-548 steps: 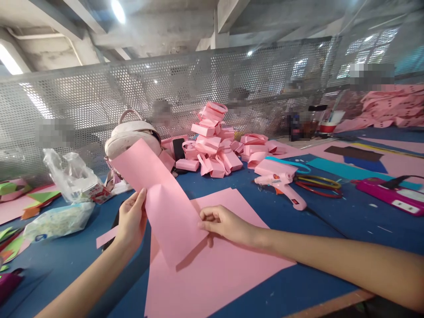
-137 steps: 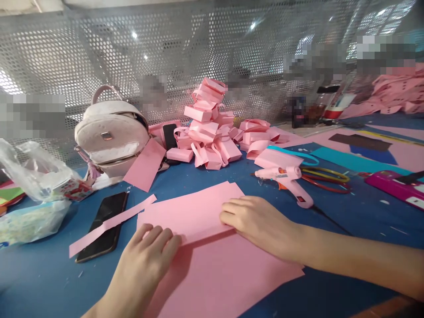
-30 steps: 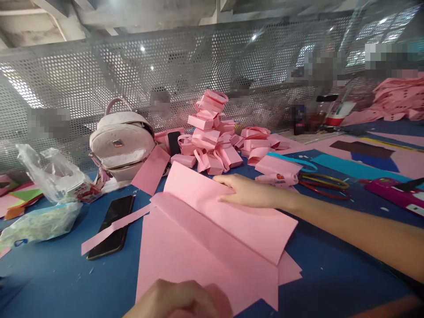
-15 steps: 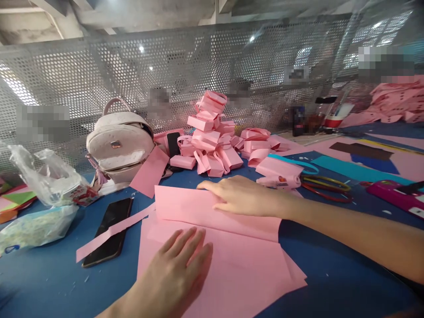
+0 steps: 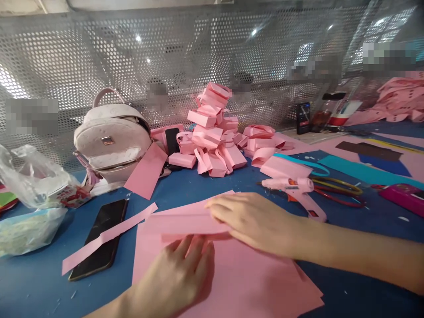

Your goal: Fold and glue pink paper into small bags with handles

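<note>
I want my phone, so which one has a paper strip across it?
The dark phone lying flat, nearest the left hand. The second phone by the pink boxes and the third phone by the jar stand on end, uncovered.

a grey perforated metal screen stands along the far side of a blue counter; white lights glint through its holes, bright panes showing far right.
</note>
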Tool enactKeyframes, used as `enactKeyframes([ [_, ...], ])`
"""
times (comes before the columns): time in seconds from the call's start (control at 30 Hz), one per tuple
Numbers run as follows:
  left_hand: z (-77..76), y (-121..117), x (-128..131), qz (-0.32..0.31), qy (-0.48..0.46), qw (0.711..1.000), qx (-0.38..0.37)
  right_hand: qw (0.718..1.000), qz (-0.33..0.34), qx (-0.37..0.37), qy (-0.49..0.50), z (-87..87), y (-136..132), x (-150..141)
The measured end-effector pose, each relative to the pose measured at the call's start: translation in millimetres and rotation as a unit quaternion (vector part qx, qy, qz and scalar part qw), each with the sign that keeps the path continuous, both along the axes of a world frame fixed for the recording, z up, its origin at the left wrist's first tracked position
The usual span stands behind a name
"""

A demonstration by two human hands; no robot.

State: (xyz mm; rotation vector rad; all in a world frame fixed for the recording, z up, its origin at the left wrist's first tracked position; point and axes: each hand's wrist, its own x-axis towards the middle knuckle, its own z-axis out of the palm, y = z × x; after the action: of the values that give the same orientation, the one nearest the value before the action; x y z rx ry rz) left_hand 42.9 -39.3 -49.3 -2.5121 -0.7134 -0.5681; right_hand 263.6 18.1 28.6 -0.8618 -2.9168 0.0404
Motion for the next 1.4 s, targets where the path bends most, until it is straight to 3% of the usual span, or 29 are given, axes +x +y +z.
enactKeyframes([
  [0.2, -5.2, 2, -5, -0.024, -0.034, 0.999, -0.013, 0.992, 0.021, -0.11, 0.06, -30.7, 3, 7],
  [0.4, -9.7, 4, -13, -0.021, -0.062, 0.998, -0.018, 0.977, 0.013, -0.205, 0.059, -43.9, 15, 11],
  [0.6, -10.5, 15, -22, -0.042, -0.077, 0.993, -0.074, 0.973, 0.048, -0.223, 0.043, -43.9, 30, 18],
  [0.7, -17.5, 15, -25, -0.04, -0.103, 0.993, -0.047, 0.973, 0.047, -0.226, 0.029, -42.4, 38, 20],
  [0.8, -16.7, 11, -28, -0.023, -0.059, 0.997, -0.032, 0.969, 0.039, -0.242, 0.041, -41.7, 42, 22],
  [0.93, -7.4, 14, -34, -0.019, 0.001, 0.998, -0.063, 0.962, 0.035, -0.258, 0.084, -37.2, 38, 20],
  [1.13, -12.3, 30, -45, -0.004, -0.063, 0.996, -0.069, 0.948, 0.003, -0.29, 0.129, -27.8, 26, 12],
  [1.27, -8.2, 33, -51, -0.045, -0.021, 0.991, -0.127, 0.934, -0.02, -0.314, 0.17, -31.2, 21, 8],
  [1.4, -9.0, 32, -52, -0.087, -0.052, 0.98, -0.17, 0.914, -0.032, -0.349, 0.204, -38.6, 21, 6],
])
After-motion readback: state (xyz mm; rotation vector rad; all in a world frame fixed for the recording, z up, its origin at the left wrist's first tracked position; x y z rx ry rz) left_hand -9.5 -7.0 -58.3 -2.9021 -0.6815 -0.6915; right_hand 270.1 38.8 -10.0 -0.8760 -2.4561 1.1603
